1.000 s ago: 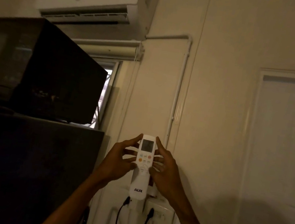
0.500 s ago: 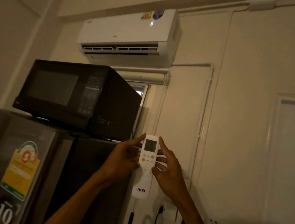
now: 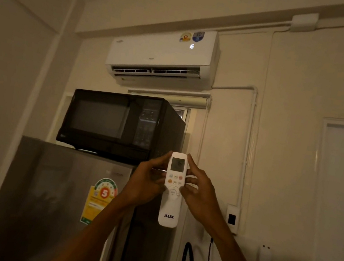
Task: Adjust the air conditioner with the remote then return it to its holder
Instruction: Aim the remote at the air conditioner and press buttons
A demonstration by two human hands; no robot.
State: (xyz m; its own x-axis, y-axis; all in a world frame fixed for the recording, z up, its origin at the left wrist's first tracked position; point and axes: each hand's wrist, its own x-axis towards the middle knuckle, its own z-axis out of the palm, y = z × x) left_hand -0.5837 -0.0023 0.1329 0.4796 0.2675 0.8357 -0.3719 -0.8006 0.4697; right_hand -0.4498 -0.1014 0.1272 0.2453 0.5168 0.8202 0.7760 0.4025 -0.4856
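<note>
Both hands, the left hand and right hand, pinch the slim white plastic remote upright between them, aimed at the white wall-mounted air conditioner, whose display glows. The adjusting looks underway; returning it remains, and no holder is clearly identifiable.

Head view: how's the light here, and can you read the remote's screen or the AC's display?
Head view: dim and warm-toned, with wide-angle bending of wall lines near the edges. The remote, held upright between the left hand and right hand, shows a grey screen with illegible symbols; its AUX logo is sharp. The air conditioner has a small, smeared lit readout.
</note>
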